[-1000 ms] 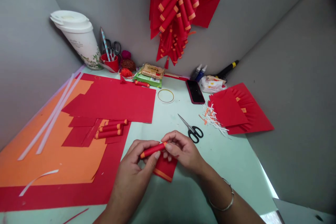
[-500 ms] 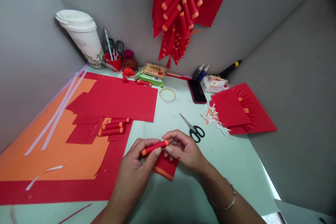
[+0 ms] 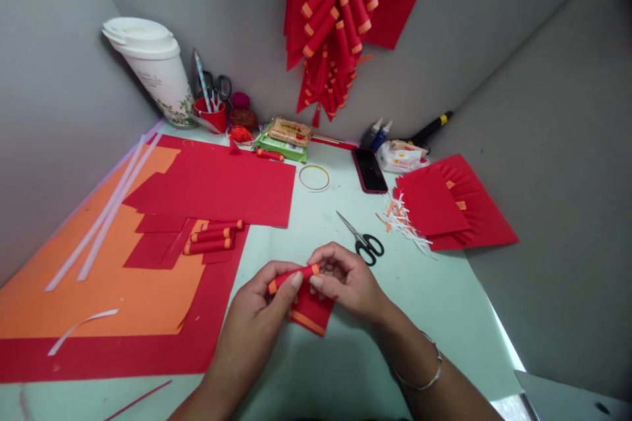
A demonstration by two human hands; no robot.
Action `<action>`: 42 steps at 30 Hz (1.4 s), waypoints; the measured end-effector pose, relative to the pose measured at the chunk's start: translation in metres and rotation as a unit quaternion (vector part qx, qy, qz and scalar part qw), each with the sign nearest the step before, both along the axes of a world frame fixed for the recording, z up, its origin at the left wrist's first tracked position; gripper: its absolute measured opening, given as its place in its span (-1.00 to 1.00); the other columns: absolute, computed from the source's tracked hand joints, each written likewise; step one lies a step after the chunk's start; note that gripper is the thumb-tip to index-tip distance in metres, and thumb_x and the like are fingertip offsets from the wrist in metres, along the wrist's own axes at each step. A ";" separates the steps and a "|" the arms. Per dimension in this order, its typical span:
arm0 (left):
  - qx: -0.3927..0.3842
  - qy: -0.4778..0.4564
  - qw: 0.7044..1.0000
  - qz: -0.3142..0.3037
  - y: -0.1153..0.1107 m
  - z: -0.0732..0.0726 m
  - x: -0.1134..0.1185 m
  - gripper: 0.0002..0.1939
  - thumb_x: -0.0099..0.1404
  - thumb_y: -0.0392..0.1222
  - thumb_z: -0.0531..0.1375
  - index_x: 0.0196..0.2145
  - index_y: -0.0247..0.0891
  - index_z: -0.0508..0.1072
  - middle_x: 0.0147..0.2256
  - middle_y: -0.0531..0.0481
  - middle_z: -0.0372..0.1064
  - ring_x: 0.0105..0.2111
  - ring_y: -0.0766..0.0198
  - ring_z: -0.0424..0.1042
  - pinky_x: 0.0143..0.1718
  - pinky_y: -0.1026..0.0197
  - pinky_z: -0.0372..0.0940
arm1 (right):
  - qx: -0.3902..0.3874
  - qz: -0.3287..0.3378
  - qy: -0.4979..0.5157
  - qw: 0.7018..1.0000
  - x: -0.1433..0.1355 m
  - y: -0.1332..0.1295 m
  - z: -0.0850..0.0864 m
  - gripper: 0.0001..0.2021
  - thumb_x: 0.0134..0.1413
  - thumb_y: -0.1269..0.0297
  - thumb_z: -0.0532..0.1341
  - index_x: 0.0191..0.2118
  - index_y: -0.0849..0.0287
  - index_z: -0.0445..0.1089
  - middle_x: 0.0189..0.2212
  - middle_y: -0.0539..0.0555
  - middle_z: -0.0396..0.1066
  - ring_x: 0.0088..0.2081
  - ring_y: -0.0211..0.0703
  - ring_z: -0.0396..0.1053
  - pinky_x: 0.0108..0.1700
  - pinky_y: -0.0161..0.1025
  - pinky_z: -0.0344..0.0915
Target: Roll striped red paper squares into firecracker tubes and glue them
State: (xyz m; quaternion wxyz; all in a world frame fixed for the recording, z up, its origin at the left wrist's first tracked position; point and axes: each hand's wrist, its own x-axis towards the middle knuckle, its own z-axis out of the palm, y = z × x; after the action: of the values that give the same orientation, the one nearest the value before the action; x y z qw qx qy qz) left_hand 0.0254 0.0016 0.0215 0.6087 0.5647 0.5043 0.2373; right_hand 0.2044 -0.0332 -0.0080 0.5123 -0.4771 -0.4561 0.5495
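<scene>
Two bare hands work with rolled red paper over a pale green surface (image 3: 419,316), where small metal scissors with black handles (image 3: 363,237) lie untouched. Nearer the wearer than the scissors and to their left, a slim red paper tube with orange end bands (image 3: 307,272) is held slightly tilted, its right end a little higher. The left hand (image 3: 251,319) has its grip closed on the tube, thumb across the near side and fingers behind. The right hand (image 3: 353,286), just beside the scissors, has its thumb and fingertips closed at the tube's right end. Below the tube, partly hidden by the hands, is a flat red paper piece with an orange strip along its near edge (image 3: 312,312). Well to the left of the scissors, several finished red-and-orange tubes (image 3: 210,246) lie together on layered paper, including a large orange sheet (image 3: 138,296) and a broad red sheet (image 3: 222,184). Beyond the scissors are a dark phone with a reddish case (image 3: 370,171) and, farther left, a thin yellowish ring (image 3: 315,166). To the scissors' right, white and orange paper shreds (image 3: 405,229) lie against stacked red paper (image 3: 434,200).
</scene>
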 end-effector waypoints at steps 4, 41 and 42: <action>-0.019 -0.002 1.000 -0.007 0.001 0.003 0.001 -0.63 0.27 0.18 0.21 -0.22 -0.18 0.54 -0.62 0.18 0.22 -0.55 0.24 0.24 -0.48 0.24 0.13 | 0.001 -0.009 -0.017 1.000 -0.001 -0.001 0.001 -0.84 0.04 0.27 0.34 -0.24 0.11 0.42 -0.46 -0.05 0.38 -0.46 -0.26 0.32 -0.40 -0.28 0.26; -0.113 -0.105 0.987 0.033 0.002 -0.012 0.002 -0.61 0.25 0.17 0.28 -0.18 -0.19 0.45 -0.59 0.20 0.22 -0.54 0.33 0.14 -0.48 0.30 0.06 | -0.007 -0.021 0.015 1.000 0.002 -0.001 -0.002 -0.77 0.06 0.27 0.40 -0.13 0.08 0.47 -0.38 -0.05 0.41 -0.39 -0.31 0.37 -0.30 -0.33 0.31; -0.110 -0.111 0.987 0.041 0.001 -0.011 0.002 -0.60 0.24 0.17 0.29 -0.15 -0.18 0.45 -0.59 0.21 0.22 -0.55 0.34 0.13 -0.49 0.30 0.06 | -0.011 -0.030 0.000 0.999 0.003 -0.001 -0.002 -0.80 0.07 0.27 0.39 -0.16 0.09 0.47 -0.39 -0.05 0.41 -0.40 -0.31 0.36 -0.31 -0.34 0.31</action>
State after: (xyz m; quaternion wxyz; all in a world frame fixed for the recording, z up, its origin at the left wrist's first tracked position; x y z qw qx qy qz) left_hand 0.0276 0.0025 0.0102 0.7088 0.4435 0.4796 0.2664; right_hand 0.2071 -0.0339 -0.0096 0.5235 -0.4959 -0.4353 0.5390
